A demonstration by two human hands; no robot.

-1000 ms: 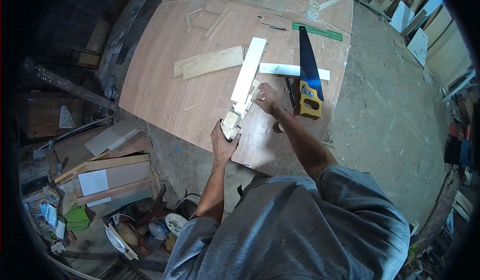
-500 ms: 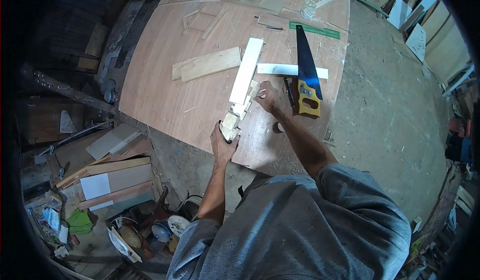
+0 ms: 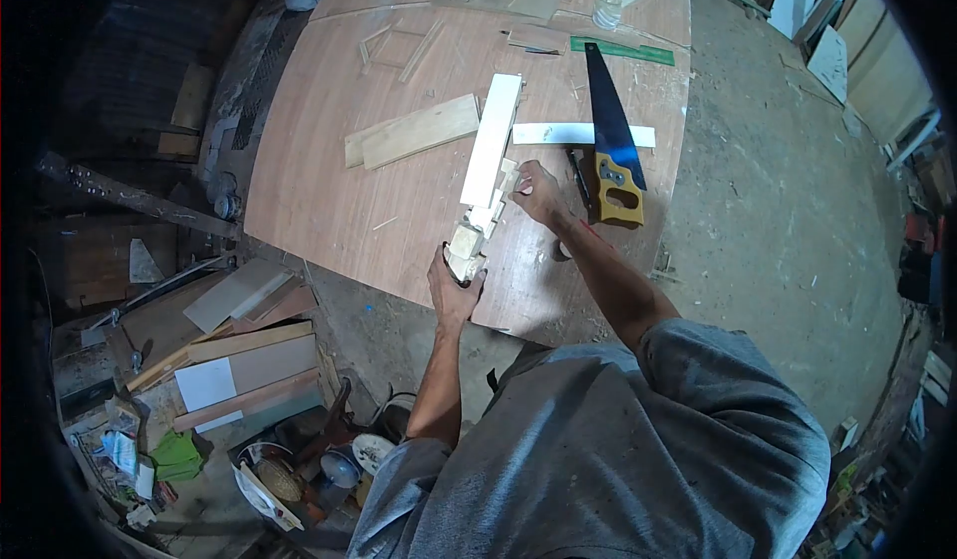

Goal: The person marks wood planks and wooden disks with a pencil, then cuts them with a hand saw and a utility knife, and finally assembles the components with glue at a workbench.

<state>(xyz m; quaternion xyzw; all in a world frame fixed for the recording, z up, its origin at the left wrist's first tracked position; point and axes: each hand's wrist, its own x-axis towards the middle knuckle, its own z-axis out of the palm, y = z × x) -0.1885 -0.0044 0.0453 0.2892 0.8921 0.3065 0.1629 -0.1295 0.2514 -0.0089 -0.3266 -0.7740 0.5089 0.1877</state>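
Note:
A pale wooden assembly lies lengthwise on the table, with a long white-topped board [image 3: 491, 140] at its far end and small wooden blocks [image 3: 466, 240] at its near end. My left hand [image 3: 456, 298] is closed around the near end by the table edge, thumb and fingers on either side. At the assembly's right side my right hand [image 3: 538, 196] has its fingers curled against a small wooden piece [image 3: 508, 173]. The fingertips are partly hidden. Close to the right hand lie a dark pen-like tool [image 3: 578, 178] and a handsaw [image 3: 615, 120] with a yellow handle.
On the wooden table [image 3: 309, 190] are two flat boards [image 3: 419, 132], a white strip [image 3: 543, 134], a green ruler [image 3: 638, 51], a glass jar [image 3: 607, 8] and a thin wooden frame [image 3: 399, 50]. Offcuts [image 3: 249, 365] and a cluttered container [image 3: 269, 484] sit on the floor at left.
The view has shifted slightly. Both hands keep nearly the same places on the wooden assembly, and no object has clearly moved on the table.

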